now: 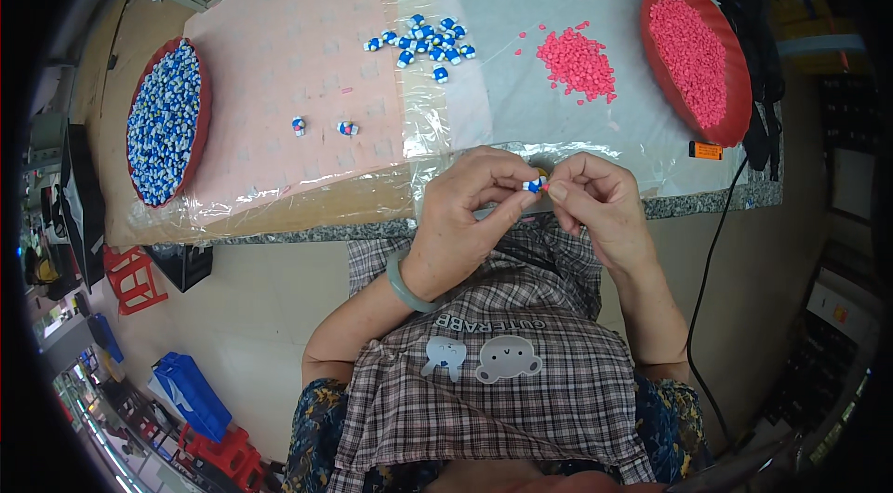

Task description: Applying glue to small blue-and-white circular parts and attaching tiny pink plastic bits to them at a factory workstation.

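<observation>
Close to the table's front edge, my left hand (pixel 476 200) pinches a small blue-and-white figure piece (pixel 533 186) between thumb and fingertips. My right hand (pixel 595 200) meets it from the right, its thumb and forefinger closed on a tiny pink piece (pixel 547 185) held against the blue-and-white one. Two similar figure pieces with pink on them, one (pixel 299 126) and another (pixel 348 128), lie apart on the left of the table. Farther back sits a loose cluster of blue-and-white pieces (pixel 431 40). A heap of small pink pieces (pixel 577 62) lies to its right.
A red basin (pixel 200 121) full of blue-and-white pieces stands far left. Another red basin (pixel 739 112) holds pink pieces at the right, with an orange-and-black box (pixel 705 151) beside it. Plastic sheeting (pixel 372 186) covers the table. A black cable (pixel 704 298) hangs down on the right.
</observation>
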`<state>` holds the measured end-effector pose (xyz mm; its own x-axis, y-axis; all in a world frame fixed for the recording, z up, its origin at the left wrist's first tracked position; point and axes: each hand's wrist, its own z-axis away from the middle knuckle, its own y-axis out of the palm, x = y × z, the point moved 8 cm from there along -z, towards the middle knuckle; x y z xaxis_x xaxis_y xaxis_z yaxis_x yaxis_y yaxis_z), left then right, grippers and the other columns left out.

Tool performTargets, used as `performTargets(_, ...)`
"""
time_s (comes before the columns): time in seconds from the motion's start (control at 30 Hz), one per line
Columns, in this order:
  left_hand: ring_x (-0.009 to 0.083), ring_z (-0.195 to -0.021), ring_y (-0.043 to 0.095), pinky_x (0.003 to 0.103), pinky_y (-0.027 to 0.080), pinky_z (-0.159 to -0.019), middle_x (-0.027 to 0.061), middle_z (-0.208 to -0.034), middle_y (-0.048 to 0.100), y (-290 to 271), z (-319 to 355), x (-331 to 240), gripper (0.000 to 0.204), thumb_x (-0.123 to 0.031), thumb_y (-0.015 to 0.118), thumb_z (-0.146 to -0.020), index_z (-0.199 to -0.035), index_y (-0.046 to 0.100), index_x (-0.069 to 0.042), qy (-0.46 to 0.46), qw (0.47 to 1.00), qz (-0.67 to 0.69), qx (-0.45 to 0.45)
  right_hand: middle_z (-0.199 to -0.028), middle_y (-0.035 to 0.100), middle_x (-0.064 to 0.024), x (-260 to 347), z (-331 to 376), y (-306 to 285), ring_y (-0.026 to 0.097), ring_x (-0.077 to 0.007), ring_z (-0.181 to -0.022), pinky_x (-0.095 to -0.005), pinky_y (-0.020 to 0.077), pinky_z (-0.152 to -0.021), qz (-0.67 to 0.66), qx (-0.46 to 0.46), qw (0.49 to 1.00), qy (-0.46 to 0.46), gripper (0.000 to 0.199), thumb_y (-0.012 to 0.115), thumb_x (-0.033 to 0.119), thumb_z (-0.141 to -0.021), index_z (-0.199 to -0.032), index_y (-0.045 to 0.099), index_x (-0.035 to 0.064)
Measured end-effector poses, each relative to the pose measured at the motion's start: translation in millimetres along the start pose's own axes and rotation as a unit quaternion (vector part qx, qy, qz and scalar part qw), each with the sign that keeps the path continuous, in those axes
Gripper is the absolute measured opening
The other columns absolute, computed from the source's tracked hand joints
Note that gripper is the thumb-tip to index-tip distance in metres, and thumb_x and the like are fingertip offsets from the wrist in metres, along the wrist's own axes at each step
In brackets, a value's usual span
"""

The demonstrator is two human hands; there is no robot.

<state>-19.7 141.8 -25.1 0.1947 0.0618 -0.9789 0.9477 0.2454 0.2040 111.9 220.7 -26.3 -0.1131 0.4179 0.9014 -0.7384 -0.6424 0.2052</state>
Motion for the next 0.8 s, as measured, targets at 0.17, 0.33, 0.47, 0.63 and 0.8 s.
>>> performTargets(0.17, 0.0185, -0.105, 0.068, 0.028, 0.059, -0.092, 0.0117, -0.117, 0.059, 1, -1, -2, 0.022, 0.008, 0.067, -0.091, -0.113, 0.064, 0.006, -0.008, 1.0, -0.009, -0.002, -0.073, 0.059, 0.0012, -3, -2, -1, 0.051, -0.0041, -0.057, -0.019, 0.0369, -0.049, 0.013, -0.005, 1.0, 0.001, 0.008, 0.067, 0.008, -0.096, -0.093, 0.064, 0.0015)
performTargets(0.33, 0.0181, -0.105, 0.068, 0.028, 0.059, -0.091, 0.0116, -0.118, 0.059, 1, 0, -1, 0.021, 0.008, 0.068, -0.091, -0.111, 0.065, 0.006, -0.012, 1.0, -0.019, -0.005, -0.076, 0.06, 0.001, -5, -3, -1, 0.051, -0.0041, -0.057, -0.0188, 0.0371, -0.048, 0.018, -0.009, 1.0, 0.007, 0.008, 0.067, 0.008, -0.096, -0.092, 0.064, 0.0019)
performTargets(0.47, 0.0183, -0.098, 0.069, 0.027, 0.06, -0.085, 0.0127, -0.11, 0.065, 0, 1, -12, 0.018, 0.007, 0.072, -0.087, -0.104, 0.069, 0.003, 0.054, 0.991, -0.112, -0.039, -0.075, 0.06, 0.0012, -9, -4, -2, 0.051, -0.004, -0.057, -0.0188, 0.0374, -0.048, 0.026, -0.016, 1.0, 0.001, 0.007, 0.067, 0.007, -0.096, -0.093, 0.064, 0.0019)
performTargets(0.63, 0.0222, -0.091, 0.07, 0.028, 0.059, -0.075, 0.0143, -0.1, 0.071, 5, 6, -32, 0.017, 0.005, 0.076, -0.082, -0.098, 0.071, 0.001, 0.178, 0.951, -0.244, -0.063, -0.075, 0.06, 0.001, -9, 0, -1, 0.052, -0.0037, -0.058, -0.0184, 0.0384, -0.049, 0.039, -0.035, 0.998, -0.017, 0.007, 0.069, 0.006, -0.095, -0.091, 0.064, 0.0028)
performTargets(0.8, 0.0226, -0.089, 0.071, 0.03, 0.058, -0.071, 0.0149, -0.101, 0.071, 6, 6, -37, 0.017, 0.005, 0.075, -0.082, -0.098, 0.071, 0.002, 0.206, 0.945, -0.247, -0.063, -0.076, 0.061, 0.0008, -4, 4, 3, 0.054, -0.0035, -0.059, -0.0182, 0.0401, -0.05, 0.041, -0.033, 0.997, -0.049, 0.007, 0.069, 0.005, -0.094, -0.093, 0.063, 0.0031)
